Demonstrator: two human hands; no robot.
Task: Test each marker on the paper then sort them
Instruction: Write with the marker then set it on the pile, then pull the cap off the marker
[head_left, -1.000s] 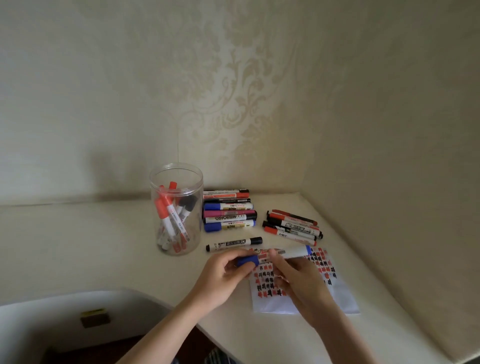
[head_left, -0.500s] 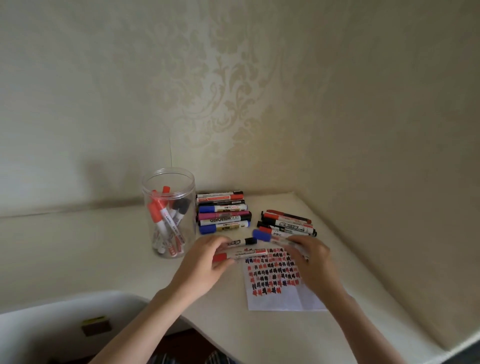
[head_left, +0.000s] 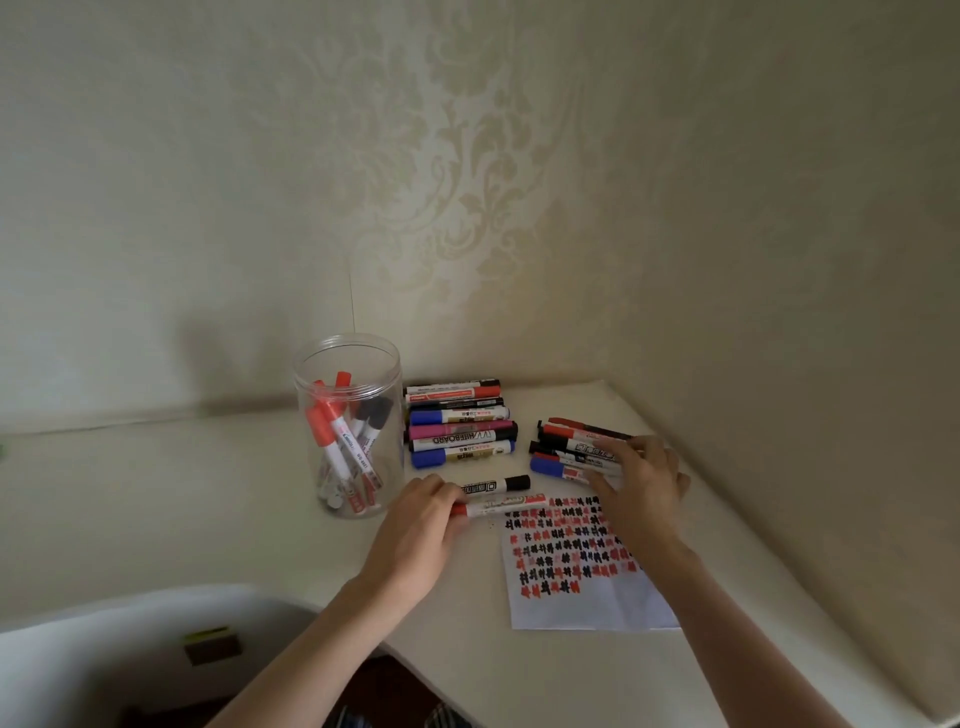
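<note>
Paper (head_left: 587, 597) lies flat on the cream desk (head_left: 208, 499), nearest, covered in rows of red and black test marks. Left hand (head_left: 415, 525) just beyond its left corner, fingers curled round the cap end of a red marker (head_left: 504, 505) lying on the desk; black marker (head_left: 496, 485) just behind it. Right hand (head_left: 641, 480) at the paper's far right corner, fingers loosely spread over the near end of the right marker pile (head_left: 576, 449), touching the blue-capped marker (head_left: 558, 469). Farther back, a second marker row (head_left: 460, 422) by the wall, and a clear jar (head_left: 349, 426) holding red and black markers to its left.
</note>
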